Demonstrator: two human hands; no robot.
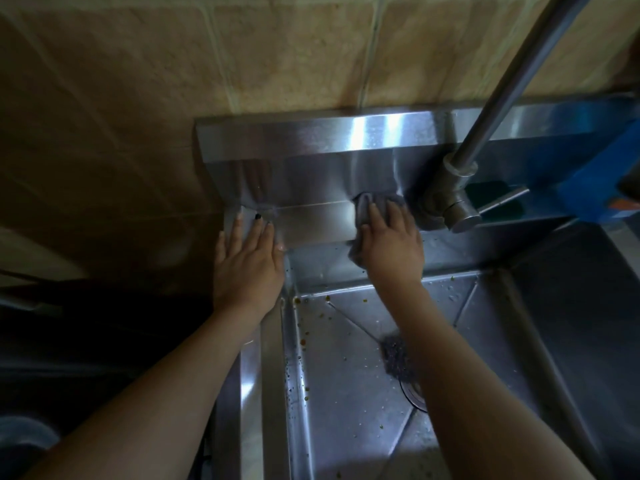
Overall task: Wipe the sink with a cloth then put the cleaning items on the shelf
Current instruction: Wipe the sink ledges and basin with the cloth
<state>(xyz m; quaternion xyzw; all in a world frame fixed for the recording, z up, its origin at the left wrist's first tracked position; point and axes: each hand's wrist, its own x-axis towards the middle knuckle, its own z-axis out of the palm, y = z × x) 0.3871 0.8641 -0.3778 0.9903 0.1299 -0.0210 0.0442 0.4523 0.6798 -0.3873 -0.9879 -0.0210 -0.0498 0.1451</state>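
A stainless steel sink (322, 209) fills the middle and right of the head view, with a basin below a flat back ledge. My right hand (389, 242) presses a grey cloth (363, 206) flat against the back ledge, just left of the tap base. The fingers lie straight on top of the cloth. My left hand (247, 261) rests flat on the sink's back left corner, fingers straight, holding nothing. Small food specks dot the basin floor. A grey scouring pad (398, 358) lies by the drain.
A steel tap (460, 199) with a long spout rises at the right. A green sponge (485, 194) sits behind the tap. A blue object (595, 174) stands at the far right on the ledge. A tiled wall (242, 57) runs behind the sink. The left side is dark.
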